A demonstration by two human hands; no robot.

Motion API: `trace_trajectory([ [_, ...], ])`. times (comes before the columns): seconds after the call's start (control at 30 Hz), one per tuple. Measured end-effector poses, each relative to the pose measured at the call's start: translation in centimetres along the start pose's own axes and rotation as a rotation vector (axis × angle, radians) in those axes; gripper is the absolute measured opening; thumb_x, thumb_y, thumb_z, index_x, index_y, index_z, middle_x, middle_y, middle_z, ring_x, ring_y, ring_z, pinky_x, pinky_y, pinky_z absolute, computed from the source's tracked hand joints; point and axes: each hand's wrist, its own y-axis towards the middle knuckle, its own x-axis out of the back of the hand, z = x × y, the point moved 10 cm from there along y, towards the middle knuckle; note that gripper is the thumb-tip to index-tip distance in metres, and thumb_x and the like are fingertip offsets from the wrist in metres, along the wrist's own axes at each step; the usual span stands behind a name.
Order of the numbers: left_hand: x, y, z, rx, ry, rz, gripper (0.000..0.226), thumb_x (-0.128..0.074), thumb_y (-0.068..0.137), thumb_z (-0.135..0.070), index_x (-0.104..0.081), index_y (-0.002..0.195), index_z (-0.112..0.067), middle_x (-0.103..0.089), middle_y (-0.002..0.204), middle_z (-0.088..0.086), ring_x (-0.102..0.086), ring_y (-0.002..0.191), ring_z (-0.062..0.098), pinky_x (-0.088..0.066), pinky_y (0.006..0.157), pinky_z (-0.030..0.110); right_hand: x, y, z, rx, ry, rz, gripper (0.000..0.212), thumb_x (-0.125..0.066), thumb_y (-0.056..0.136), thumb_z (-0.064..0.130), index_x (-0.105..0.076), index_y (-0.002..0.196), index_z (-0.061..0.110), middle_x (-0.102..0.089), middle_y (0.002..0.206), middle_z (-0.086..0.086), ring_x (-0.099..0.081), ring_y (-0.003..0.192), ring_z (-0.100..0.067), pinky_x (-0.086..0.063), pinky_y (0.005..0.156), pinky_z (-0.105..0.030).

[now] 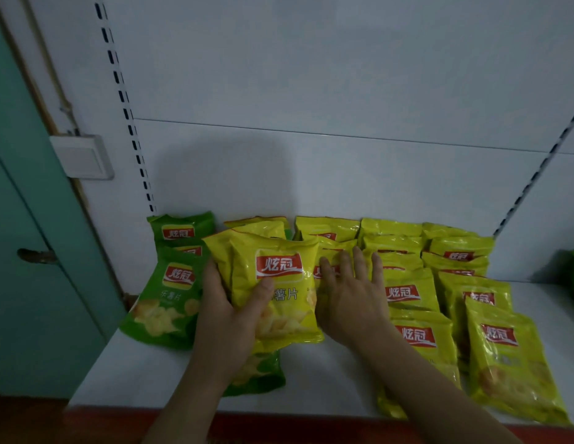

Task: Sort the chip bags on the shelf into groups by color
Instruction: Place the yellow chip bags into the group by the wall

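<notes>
Glossy yellow bag (281, 283) in left hand (229, 318).

Yellow chip bags (410, 293): glossy plastic film, crinkled, bright highlights on folds. Green chip bags (164, 302): same shiny film, wrinkled. Shelf (314, 376): smooth white surface, matt, looks like painted metal. Back panel (311, 75): smooth, white, matt. Slotted upright (125, 100): white-painted metal by look.

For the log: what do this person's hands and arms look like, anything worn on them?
Both are bare. The left hand and right hand show no gloves, rings or watch, and no bracelet that can be seen. Both forearms are uncovered to the frame's bottom edge, no sleeve in view. The dim light hides finer detail.
</notes>
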Motion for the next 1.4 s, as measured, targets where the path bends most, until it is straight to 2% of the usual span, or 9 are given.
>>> trace_trajectory([
  [0.17,-0.3,-0.2,0.2,0.032,0.016,-0.018,0.067,-0.08,0.084,-0.055,-0.046,0.141,-0.048,-0.068,0.129,-0.022,-0.069,0.113,0.004,-0.06,0.091,0.042,0.2,0.1,-0.1,0.006,0.023,-0.012,0.095,-0.007,0.086,0.066,-0.017,0.169,0.022,-0.019,0.174,-0.021,-0.001,0.162,-0.048,0.001,0.126,-0.068],
  [0.3,-0.8,-0.7,-0.2,0.035,0.029,-0.02,0.073,-0.081,0.081,-0.058,-0.044,0.144,-0.047,-0.067,0.13,-0.021,-0.069,0.116,0.009,-0.061,0.09,0.042,2.0,-0.6,-2.3,-0.05,0.173,-0.184,0.08,-0.039,0.096,0.059,-0.03,0.165,0.019,-0.037,0.167,-0.02,-0.021,0.159,-0.045,-0.015,0.128,-0.064],
  [0.43,-1.0,-0.7,-0.5,0.031,0.056,-0.029,0.08,-0.084,0.076,-0.062,-0.043,0.143,-0.048,-0.067,0.129,-0.024,-0.069,0.115,0.007,-0.06,0.092,0.044,5.9,-3.6,-6.1,-0.126,0.756,-0.475,0.06,-0.04,0.104,0.048,-0.048,0.157,0.022,-0.064,0.144,-0.005,-0.052,0.139,-0.028,-0.042,0.117,-0.048],
  [0.53,-1.8,-0.8,-0.5,0.032,0.057,-0.02,0.086,-0.085,0.073,-0.058,-0.04,0.146,-0.049,-0.065,0.131,-0.024,-0.066,0.115,0.002,-0.059,0.093,0.04,7.5,-6.2,-4.8,-0.015,1.127,-0.398,0.066,-0.038,0.102,0.067,-0.033,0.163,0.042,-0.058,0.15,0.012,-0.053,0.136,-0.007,-0.049,0.11,-0.04],
  [0.7,-3.4,-1.0,-0.5,0.027,0.058,0.002,0.086,-0.084,0.07,-0.055,-0.043,0.145,-0.046,-0.068,0.127,-0.024,-0.068,0.106,-0.005,-0.058,0.088,0.032,6.9,-8.0,-1.7,0.118,0.939,-0.304,0.086,-0.055,0.087,0.082,-0.016,0.16,0.061,-0.024,0.171,0.007,-0.041,0.149,-0.016,-0.052,0.108,-0.037],
  [0.87,-3.8,-1.3,-0.9,0.01,0.064,0.0,0.08,-0.072,0.08,-0.063,-0.04,0.15,-0.042,-0.063,0.132,-0.023,-0.063,0.114,-0.003,-0.055,0.089,0.029,6.1,-7.9,-3.8,0.072,0.964,-0.34,0.074,-0.067,0.089,0.067,-0.034,0.155,0.059,-0.045,0.151,0.005,-0.058,0.117,-0.014,-0.055,0.095,-0.033],
  [1.03,0.6,-1.1,-1.8,-0.041,0.097,-0.215,0.052,-0.073,0.095,-0.032,-0.043,0.137,-0.035,-0.059,0.114,-0.026,-0.058,0.096,-0.011,-0.044,0.072,0.017,5.1,-7.6,-7.5,-0.168,0.822,-0.385,0.073,-0.074,0.092,0.052,-0.044,0.157,0.04,-0.042,0.154,-0.008,-0.057,0.128,-0.035,-0.058,0.096,-0.046],
  [1.23,2.5,-1.5,-2.0,-0.065,0.086,-0.261,0.046,-0.073,0.095,-0.025,-0.047,0.132,-0.032,-0.061,0.117,-0.021,-0.058,0.096,-0.007,-0.043,0.072,0.022,3.0,-6.4,-3.1,-0.133,0.513,-0.33,0.077,-0.079,0.088,0.052,-0.047,0.155,0.033,-0.055,0.145,-0.018,-0.068,0.113,-0.04,-0.057,0.092,-0.052],
  [1.4,1.8,-2.5,-1.4,-0.048,0.116,-0.202,0.051,-0.074,0.095,-0.024,-0.048,0.138,-0.033,-0.062,0.115,-0.024,-0.06,0.091,-0.02,-0.042,0.071,0.018,1.5,-5.3,-2.1,-0.106,0.282,-0.304,0.076,-0.073,0.086,0.063,-0.051,0.151,0.029,-0.057,0.142,-0.02,-0.05,0.138,-0.044,-0.035,0.117,-0.068],
])
